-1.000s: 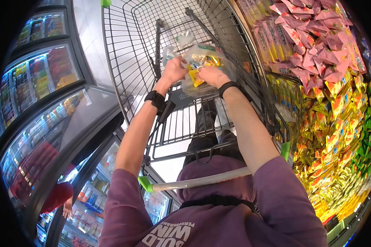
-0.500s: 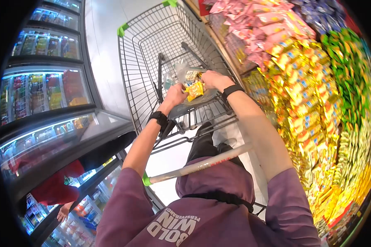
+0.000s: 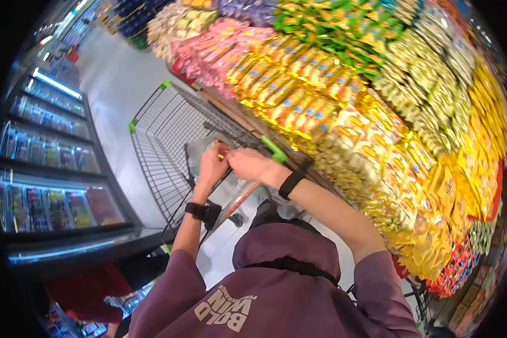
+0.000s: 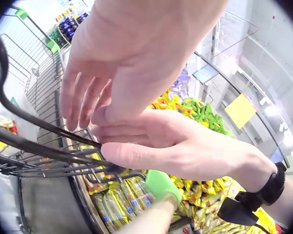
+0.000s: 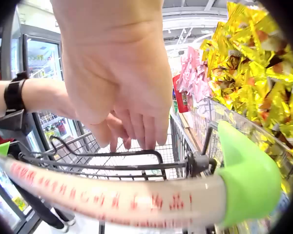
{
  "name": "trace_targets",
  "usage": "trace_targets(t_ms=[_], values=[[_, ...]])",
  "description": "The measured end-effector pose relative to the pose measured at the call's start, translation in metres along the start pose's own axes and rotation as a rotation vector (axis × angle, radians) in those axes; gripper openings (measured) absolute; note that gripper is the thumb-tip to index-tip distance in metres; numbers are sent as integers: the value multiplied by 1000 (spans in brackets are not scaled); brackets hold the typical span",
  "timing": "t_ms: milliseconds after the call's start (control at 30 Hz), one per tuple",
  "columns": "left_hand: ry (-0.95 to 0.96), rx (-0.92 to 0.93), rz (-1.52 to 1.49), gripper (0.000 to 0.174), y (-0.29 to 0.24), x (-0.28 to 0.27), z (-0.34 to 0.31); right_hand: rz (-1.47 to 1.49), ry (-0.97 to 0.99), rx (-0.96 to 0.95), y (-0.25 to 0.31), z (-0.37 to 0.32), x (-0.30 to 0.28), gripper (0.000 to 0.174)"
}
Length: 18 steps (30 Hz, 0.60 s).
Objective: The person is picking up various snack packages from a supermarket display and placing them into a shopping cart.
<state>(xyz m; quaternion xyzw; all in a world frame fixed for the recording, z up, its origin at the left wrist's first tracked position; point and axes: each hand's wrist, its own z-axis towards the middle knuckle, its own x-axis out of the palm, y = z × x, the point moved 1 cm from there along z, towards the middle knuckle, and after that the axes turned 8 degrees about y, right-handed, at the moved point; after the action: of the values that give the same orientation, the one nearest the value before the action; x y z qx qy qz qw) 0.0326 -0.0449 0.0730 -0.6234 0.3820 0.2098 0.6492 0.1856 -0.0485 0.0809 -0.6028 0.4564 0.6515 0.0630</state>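
From here, the shopper's left hand (image 3: 209,170) and right hand (image 3: 253,164) meet over a grey wire shopping cart (image 3: 162,128), fingers loosely extended; the cart runs towards eleven o'clock, translucent plastic bag (image 4: 20,108) inside, shiny gold packets (image 3: 343,130) heaped at one.

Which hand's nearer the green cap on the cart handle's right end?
Right. In the head view, the right hand is just left of the green cap; the left hand is farther left, beyond the right hand.
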Motion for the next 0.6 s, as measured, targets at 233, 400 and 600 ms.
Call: trace_targets(t_ms=[233,400,600], values=[[11,134,-11,14,-46,35,-26,-66,-183,-65,-4,-88,25,38],[3,135,159,19,-79,61,-43,-180,-311,-52,3,-151,38,43],[88,244,472,23,-129,53,-40,-40,-180,-18,4,-183,44,39]])
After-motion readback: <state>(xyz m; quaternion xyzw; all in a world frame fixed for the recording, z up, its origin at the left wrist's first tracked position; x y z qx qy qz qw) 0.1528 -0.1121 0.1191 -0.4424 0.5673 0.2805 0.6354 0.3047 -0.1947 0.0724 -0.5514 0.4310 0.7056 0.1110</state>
